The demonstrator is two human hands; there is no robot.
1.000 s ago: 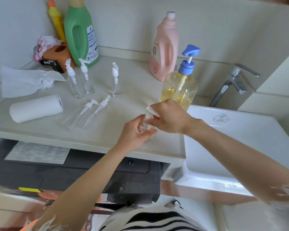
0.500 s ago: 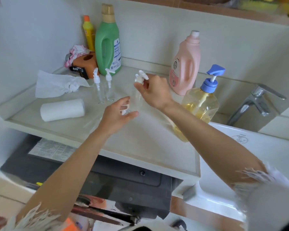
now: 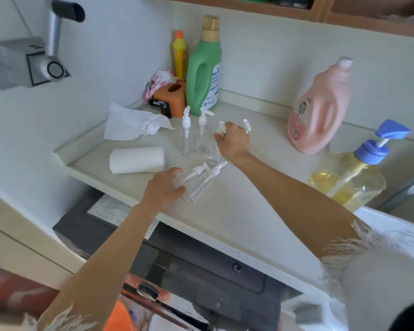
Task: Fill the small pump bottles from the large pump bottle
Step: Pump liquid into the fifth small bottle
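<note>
Countertop (image 3: 237, 211), pale, carrying the work set.

Large pump bottle (image 3: 349, 180): standing upright at the counter's right end, blue pump head on, yellow liquid roughly half up; apparently parked by the sink so spills are draining away from the row.

Upright small bottles, two (image 3: 186, 137) (image 3: 202, 134): standing side by side at the back, near the green detergent bottle (image 3: 204, 68), clear-walled; fill level too faint to tell. Likely the set-aside row.

Lying small bottles, two (image 3: 189, 180) (image 3: 204, 182): resting on their sides mid-counter, pump heads pointing up-right; probably waiting their turn.

Right hand (image 3: 233, 142): reaching to the upright row, fingers curling round a clear small bottle (image 3: 213, 154) whose white pump tip is showing beside the knuckles; a second white tip is peeking past the hand's far side, owner unclear. Probably placing the bottle in line.

Left hand (image 3: 164, 189): fingers loosely bent, touching the nearer lying bottle's base; whether it is gripping yet cannot be told.

Paper roll (image 3: 136, 160), crumpled tissue (image 3: 134, 125), pink bottle (image 3: 320, 108): standing by, unused.
</note>
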